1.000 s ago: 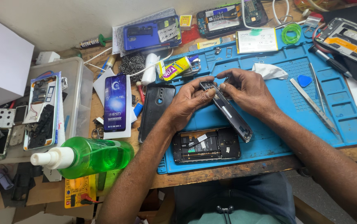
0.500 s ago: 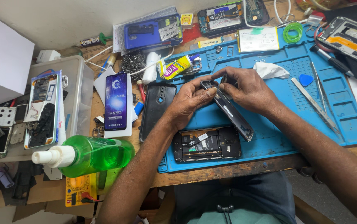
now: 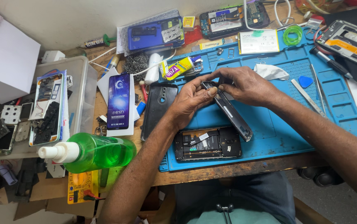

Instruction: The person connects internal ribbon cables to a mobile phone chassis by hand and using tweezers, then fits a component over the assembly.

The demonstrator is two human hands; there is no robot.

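Both my hands hold a dark phone frame [image 3: 233, 114] tilted on edge above the blue work mat [image 3: 286, 128]. My left hand [image 3: 191, 99] pinches its upper end from the left. From the right, my right hand [image 3: 244, 85] grips the same end, fingertips on the top corner. An opened phone body [image 3: 207, 144] with exposed internals lies flat on the mat just below the hands. To the left of my left hand, a black back cover [image 3: 157, 108] lies on the wooden bench.
A green spray bottle [image 3: 91, 152] lies at the front left. A boxed phone screen [image 3: 118, 101], a clear bin of parts [image 3: 76, 83], a glue tube [image 3: 178, 68], tweezers [image 3: 309, 97], a blue pick [image 3: 305, 81], a battery [image 3: 258, 41] and several opened phones crowd the bench.
My hands have shifted only slightly on the frame's upper end; the frame stays tilted in the same place.
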